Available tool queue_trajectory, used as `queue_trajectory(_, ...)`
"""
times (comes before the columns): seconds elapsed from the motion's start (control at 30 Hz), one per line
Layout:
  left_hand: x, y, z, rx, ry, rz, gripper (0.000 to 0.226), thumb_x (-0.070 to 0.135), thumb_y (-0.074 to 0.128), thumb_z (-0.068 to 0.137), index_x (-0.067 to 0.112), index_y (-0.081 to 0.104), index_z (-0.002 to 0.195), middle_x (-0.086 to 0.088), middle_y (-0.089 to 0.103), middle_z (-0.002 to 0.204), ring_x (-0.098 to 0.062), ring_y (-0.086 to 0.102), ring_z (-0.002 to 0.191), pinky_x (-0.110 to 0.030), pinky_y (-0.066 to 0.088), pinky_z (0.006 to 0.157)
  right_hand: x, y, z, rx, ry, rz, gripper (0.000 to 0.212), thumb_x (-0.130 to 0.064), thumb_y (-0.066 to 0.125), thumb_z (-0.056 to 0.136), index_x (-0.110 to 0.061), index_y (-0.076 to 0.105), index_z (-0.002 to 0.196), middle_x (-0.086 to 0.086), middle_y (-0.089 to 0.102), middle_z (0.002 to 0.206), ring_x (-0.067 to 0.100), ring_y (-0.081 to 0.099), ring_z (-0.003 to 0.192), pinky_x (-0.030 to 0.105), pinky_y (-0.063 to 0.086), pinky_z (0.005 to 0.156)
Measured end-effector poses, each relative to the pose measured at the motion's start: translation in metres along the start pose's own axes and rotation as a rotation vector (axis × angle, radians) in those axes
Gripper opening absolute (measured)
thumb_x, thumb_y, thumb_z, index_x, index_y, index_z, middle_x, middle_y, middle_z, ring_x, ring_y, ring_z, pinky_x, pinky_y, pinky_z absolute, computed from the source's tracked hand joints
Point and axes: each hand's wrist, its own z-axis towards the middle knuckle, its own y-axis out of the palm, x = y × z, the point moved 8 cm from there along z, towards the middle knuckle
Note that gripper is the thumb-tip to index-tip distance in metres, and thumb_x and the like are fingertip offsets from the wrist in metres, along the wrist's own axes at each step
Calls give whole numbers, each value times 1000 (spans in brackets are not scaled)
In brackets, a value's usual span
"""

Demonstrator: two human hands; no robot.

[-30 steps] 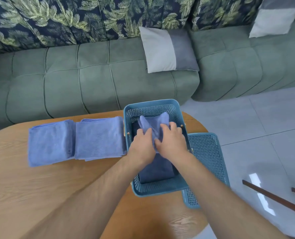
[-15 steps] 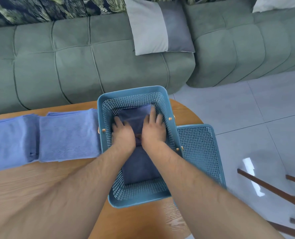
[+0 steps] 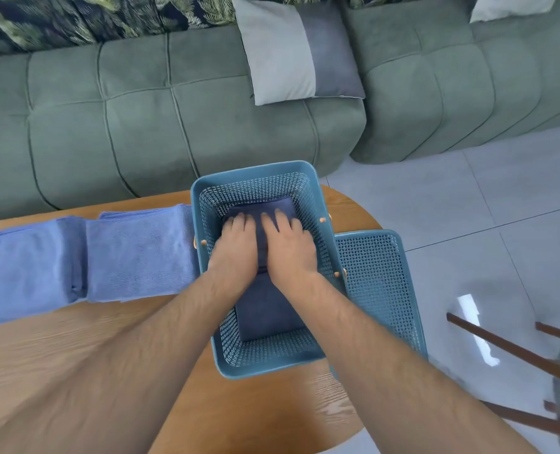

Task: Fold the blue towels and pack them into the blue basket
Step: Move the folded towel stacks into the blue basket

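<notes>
Inside the blue basket, at its far end, the left hand and right hand lie side by side, palms down on a folded blue towel. The fingers of both hands are straight and slightly apart, pressing the cloth and gripping nothing. A second folded towel fills the near half of the basket floor, and a seam between the two shows just below the wrists.

Change over the last second: the towel, then bunched in curled fingers above the rim, is now down and spread flat. The hands have gone from holding it to smoothing it, and have slid a little toward the far wall. This suggests that the packing of this towel is all but complete, with only the release remaining.

Two further folded towels, the outer stack and the inner stack, lie on the wooden table to the left. The inner one touches the basket's side. By this count the task is roughly half done, and the next reach probably goes left. A perforated blue panel, perhaps a lid, lies just right of the basket and overhangs the table edge. A green sofa with a grey cushion stands beyond.
</notes>
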Motion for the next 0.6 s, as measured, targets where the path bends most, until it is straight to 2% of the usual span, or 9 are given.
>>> queue_trajectory(0.07, -2, -28, -16, 133, 41, -114, 52, 7, 64, 88, -3, 47, 136, -17, 51, 133, -32, 49, 123, -41, 43, 107, -6, -24, -16, 111, 8, 8, 62, -19, 59, 91, -19, 40, 151, 7, 49, 147, 31, 55, 116, 42, 49, 84)
queue_trajectory(0.13, -11, -58, -37, 280, 55, -183, 52, 2, 69, 85, -7, 52, 133, -21, 56, 133, -36, 53, 123, -41, 41, 108, -17, -46, -26, 199, 0, -5, 64, -25, 74, 83, -19, 53, 143, 7, 59, 138, 30, 61, 105, 40, 52, 74)
queue_trajectory(0.23, -34, -104, -73, 454, 85, -229, 46, 3, 63, 88, -1, 49, 132, -16, 55, 130, -30, 49, 118, -37, 38, 103, -52, -75, -38, 275, -38, 22, 66, -24, 79, 78, -19, 56, 140, 8, 60, 137, 30, 62, 100, 38, 52, 68)
queue_trajectory(0.3, -59, -127, -95, 523, 85, -184, 40, 6, 60, 89, 2, 49, 128, -14, 54, 127, -30, 50, 114, -40, 42, 98, -92, -86, -42, 259, -93, 31, 75, -22, 83, 70, -19, 56, 140, 8, 59, 138, 29, 62, 99, 36, 50, 65)
queue_trajectory(0.37, -98, -125, -111, 458, 14, -74, 47, 6, 75, 80, -7, 59, 123, -21, 62, 125, -36, 60, 113, -42, 54, 91, -138, -87, -44, 204, -156, 8, 85, -21, 87, 60, -18, 57, 139, 9, 60, 137, 28, 62, 97, 34, 48, 63)
queue_trajectory(0.4, -123, -119, -119, 383, -64, -58, 51, 7, 77, 79, -9, 60, 124, -24, 62, 127, -38, 61, 115, -44, 56, 90, -160, -84, -44, 180, -186, 19, 87, -22, 89, 56, -18, 59, 137, 11, 61, 135, 28, 62, 97, 34, 49, 63)
queue_trajectory(0.5, -202, -95, -141, 251, -291, -106, 50, 17, 61, 94, -1, 51, 139, -18, 49, 144, -36, 49, 128, -46, 48, 100, -225, -65, -41, 113, -267, 85, 85, -20, 90, 59, -15, 59, 137, 15, 61, 134, 31, 63, 100, 39, 55, 70)
queue_trajectory(0.6, -252, -78, -159, 137, -350, -80, 42, 21, 40, 100, 8, 50, 139, -12, 38, 151, -32, 37, 136, -39, 36, 106, -279, -43, -39, 42, -327, 146, 75, -13, 72, 83, -14, 41, 151, 19, 42, 153, 36, 52, 125, 45, 49, 91)
